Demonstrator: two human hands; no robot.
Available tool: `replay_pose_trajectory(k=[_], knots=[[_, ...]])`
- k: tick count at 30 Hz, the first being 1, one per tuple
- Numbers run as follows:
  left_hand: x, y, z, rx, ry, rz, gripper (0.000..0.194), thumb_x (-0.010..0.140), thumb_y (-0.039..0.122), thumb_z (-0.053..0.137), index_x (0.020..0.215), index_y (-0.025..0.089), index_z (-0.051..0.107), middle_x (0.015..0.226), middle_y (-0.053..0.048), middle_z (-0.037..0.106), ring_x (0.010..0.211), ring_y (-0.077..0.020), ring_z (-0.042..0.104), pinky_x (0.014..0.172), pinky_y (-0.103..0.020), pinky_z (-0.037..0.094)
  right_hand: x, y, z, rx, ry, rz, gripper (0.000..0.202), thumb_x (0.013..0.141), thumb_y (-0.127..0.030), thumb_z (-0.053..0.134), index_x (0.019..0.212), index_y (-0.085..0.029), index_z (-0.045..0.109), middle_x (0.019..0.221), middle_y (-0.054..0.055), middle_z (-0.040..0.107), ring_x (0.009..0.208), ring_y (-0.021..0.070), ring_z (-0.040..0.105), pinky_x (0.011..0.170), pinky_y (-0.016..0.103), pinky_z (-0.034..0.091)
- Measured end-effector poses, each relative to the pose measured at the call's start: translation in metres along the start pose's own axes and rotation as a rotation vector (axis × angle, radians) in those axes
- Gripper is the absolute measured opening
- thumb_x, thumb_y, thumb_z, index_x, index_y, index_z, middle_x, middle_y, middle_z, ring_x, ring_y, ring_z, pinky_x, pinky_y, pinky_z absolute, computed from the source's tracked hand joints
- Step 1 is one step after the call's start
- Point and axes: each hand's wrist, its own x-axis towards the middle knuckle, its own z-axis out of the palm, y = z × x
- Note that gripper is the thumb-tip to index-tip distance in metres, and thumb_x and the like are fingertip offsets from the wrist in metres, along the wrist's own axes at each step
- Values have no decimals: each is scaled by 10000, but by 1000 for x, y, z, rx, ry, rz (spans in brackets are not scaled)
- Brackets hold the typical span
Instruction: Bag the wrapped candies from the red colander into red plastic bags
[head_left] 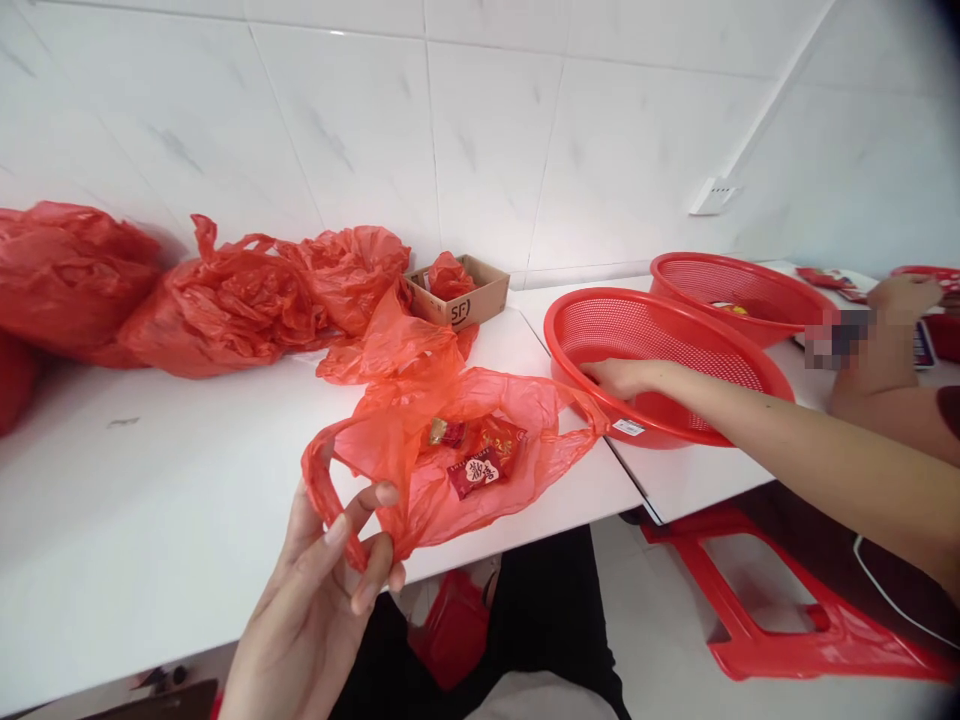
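My left hand (pixel 319 590) pinches the looped handle of a thin red plastic bag (pixel 540 490), its fingers curled round the loop. The bag lies spread on the white table, mouth open. Inside it are a dark red packet (pixel 475 472) with white characters, an orange-red packet (pixel 506 436) and a small gold-and-red wrapped piece (pixel 448 432). My right hand (pixel 622 376) reaches over the near rim into a red perforated basket (pixel 709 350). The rim hides its fingertips, so whether they hold anything cannot be seen.
Bulging red bags (pixel 225 310) line the wall at left. A small cardboard box (pixel 484 300) holds crumpled red plastic. Behind the near basket stands a second red basket (pixel 780 290). A co-worker's arm (pixel 892 360) rests at right. Below is a red stool (pixel 742 600).
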Motion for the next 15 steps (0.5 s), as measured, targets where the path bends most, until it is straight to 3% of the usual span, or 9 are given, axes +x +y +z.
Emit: replay_pose_trajectory(k=[4, 8, 12, 15], knots=[[-1, -1, -2, 34, -6, -20, 493, 898, 306, 566, 1351, 465, 450, 1019, 11, 655, 496, -52, 430, 598, -223, 530, -2, -11, -11, 13, -94, 87, 149, 709, -35, 654, 798, -147, 614, 609, -58, 555, 450, 27, 473, 508, 165, 440], [-1, -1, -4, 67, -3, -19, 502, 895, 323, 574, 1356, 474, 446, 1027, 23, 648, 504, -51, 436, 632, -236, 552, -9, -24, -35, 91, -86, 81, 96, 759, -58, 601, 823, -128, 600, 639, -30, 596, 516, 41, 538, 512, 140, 443], [-1, 1, -4, 80, 2, -19, 495, 887, 334, 587, 1343, 476, 458, 1044, 26, 645, 503, -49, 425, 619, -231, 547, -25, -50, -65, 268, -40, -37, 138, 831, -62, 495, 906, -111, 599, 830, 42, 665, 641, 47, 590, 606, 148, 480], [1, 1, -1, 76, -15, -1, 516, 876, 308, 601, 1347, 463, 457, 1037, 18, 647, 501, -47, 428, 600, -225, 534, -38, -87, -63, 424, -69, -157, 157, 846, -49, 464, 869, -118, 603, 834, 46, 680, 642, 62, 606, 653, 183, 510]])
